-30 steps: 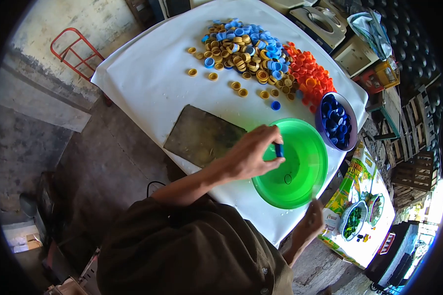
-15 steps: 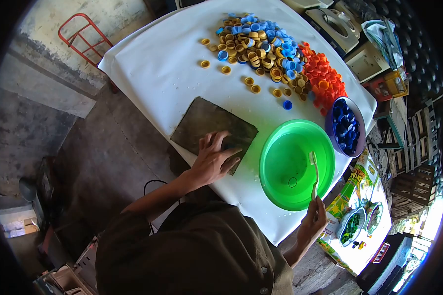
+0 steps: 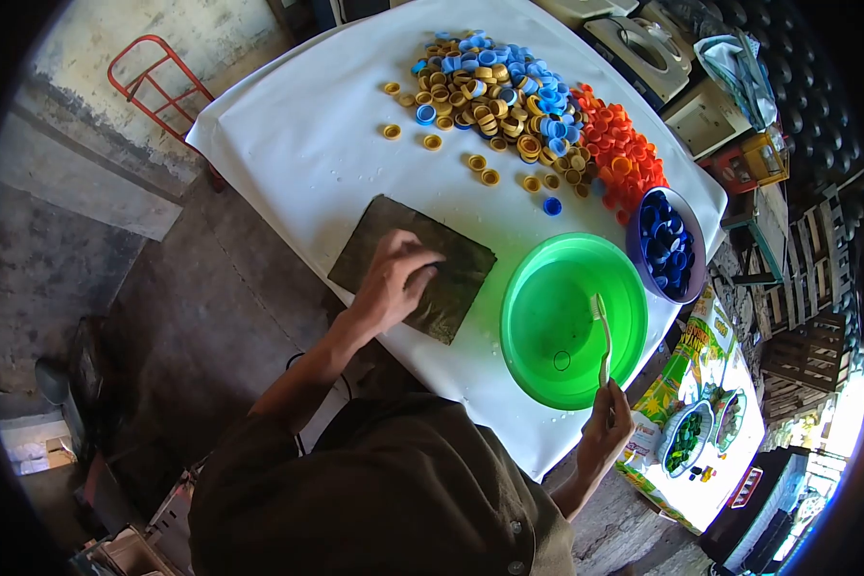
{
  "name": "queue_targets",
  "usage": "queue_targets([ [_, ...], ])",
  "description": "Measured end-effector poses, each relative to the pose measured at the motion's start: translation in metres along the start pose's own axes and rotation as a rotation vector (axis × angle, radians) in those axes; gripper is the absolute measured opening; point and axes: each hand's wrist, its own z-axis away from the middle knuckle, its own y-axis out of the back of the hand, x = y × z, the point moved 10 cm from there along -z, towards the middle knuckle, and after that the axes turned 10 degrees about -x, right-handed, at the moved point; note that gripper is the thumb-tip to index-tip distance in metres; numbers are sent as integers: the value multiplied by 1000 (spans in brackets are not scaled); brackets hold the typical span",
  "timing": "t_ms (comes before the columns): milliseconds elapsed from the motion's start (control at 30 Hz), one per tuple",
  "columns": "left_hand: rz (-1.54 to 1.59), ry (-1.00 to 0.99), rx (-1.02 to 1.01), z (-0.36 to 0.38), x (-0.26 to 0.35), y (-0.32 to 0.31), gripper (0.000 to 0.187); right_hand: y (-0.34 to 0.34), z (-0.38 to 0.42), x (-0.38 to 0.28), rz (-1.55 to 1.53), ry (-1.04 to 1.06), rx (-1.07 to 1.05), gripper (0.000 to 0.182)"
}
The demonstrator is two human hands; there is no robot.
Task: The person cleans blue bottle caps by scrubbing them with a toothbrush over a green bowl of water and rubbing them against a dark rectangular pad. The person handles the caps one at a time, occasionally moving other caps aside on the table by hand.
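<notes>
My left hand [image 3: 394,281] is over a dark square mat [image 3: 461,252] at the table's near edge. Its fingers are curled together around something small and dark that I cannot make out. My right hand [image 3: 607,426] grips a toothbrush [image 3: 606,348] by its handle, bristles up, over the near right side of a green basin [image 3: 538,379]. The basin stands right of the mat and holds what looks like clear water, with a small ring shape at the bottom.
Blue and gold caps [image 3: 494,106] are heaped at the table's far side beside orange caps [image 3: 619,154]. A purple bowl [image 3: 698,226] of dark blue caps touches the right edge. A red hand truck [image 3: 163,86] stands at the far left.
My left hand has moved up and left over the mat, and its spread fingers have closed together. The toothbrush stays in my right hand. The whole view has shifted slightly.
</notes>
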Motion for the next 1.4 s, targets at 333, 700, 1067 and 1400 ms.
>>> queue_targets([
  [333,-60,-17,33,-1,-14,15,33,-7,-2,5,-35,-19,-38,25],
  [700,-199,44,262,3,-42,50,41,-8,0,4,-15,-2,-33,27],
  [1067,-149,-36,57,9,-19,19,31,-9,2,1,-19,13,-41,26],
  [1400,-164,-44,-121,43,19,-6,31,-13,5,3,-22,11,-47,26],
])
